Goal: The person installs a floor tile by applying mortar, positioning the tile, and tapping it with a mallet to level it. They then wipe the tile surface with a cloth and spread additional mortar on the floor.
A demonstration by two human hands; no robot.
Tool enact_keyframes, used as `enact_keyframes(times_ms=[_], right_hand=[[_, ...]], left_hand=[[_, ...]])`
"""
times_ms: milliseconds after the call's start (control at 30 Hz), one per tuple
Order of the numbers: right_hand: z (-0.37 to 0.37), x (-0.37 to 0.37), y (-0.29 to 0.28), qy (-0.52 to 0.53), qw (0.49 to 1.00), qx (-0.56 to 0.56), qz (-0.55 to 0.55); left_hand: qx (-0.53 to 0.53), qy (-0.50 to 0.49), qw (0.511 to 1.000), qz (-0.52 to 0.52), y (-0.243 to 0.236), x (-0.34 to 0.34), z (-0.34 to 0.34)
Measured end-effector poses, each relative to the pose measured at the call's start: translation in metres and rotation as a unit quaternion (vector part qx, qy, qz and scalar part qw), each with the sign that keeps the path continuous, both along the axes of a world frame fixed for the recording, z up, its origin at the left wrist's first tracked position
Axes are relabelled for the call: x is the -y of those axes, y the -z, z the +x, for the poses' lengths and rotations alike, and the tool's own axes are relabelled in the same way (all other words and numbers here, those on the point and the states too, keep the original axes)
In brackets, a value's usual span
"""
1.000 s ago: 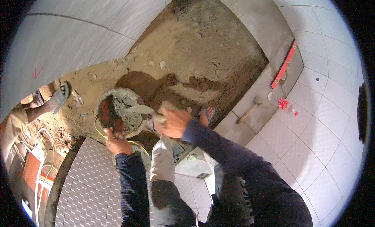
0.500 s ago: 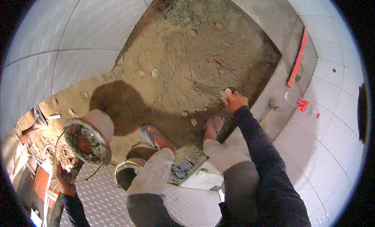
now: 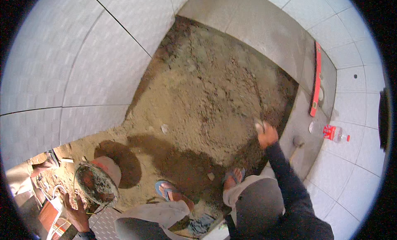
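My right hand (image 3: 269, 135) is low over the damp sand bed (image 3: 206, 87), near its right edge. Its fingers are closed on something small and pale (image 3: 259, 126) that I cannot make out. At the lower left, my left hand (image 3: 76, 215) has its fingers spread and holds nothing. Just beyond it is a mortar-stained bucket (image 3: 97, 180), tilted with its dark mouth toward me. My sandalled feet stand on the near part of the sand.
Along the right ledge (image 3: 302, 112) lie a red spirit level (image 3: 316, 78), a hammer-like tool (image 3: 297, 141) and a clear plastic bottle (image 3: 337, 133). White tiled walls (image 3: 82, 66) flank the sand. Another person's foot (image 3: 49, 162) shows at the left. Dark crumpled material (image 3: 202, 224) lies near my feet.
The view has shifted, so the scene sits lower. My right hand has moved farther forward and right over the sand. My left hand, earlier at the bucket's handle, now has its fingers spread.
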State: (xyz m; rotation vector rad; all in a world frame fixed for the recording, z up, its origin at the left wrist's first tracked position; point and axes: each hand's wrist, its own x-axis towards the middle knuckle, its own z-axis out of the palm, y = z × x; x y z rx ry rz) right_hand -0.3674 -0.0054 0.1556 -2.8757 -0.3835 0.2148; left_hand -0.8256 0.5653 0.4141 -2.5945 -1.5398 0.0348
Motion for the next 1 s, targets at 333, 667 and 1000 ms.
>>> enact_keyframes(times_ms=[333,667,1000], right_hand=[[0.018,-0.109,0.03,0.376,0.694,-0.422,0.446],[0.09,-0.098,-0.002,-0.18,0.98,-0.044,-0.07],[0.158,-0.128,0.034,0.102,0.992,-0.078,0.006]], left_hand=[[0.222,0.346,0.851,-0.327,-0.023,0.191,0.348],[0.049,0.394,0.858,-0.325,0.062,0.226,0.343],[0.177,0.417,0.839,-0.3,0.039,0.194,0.326]])
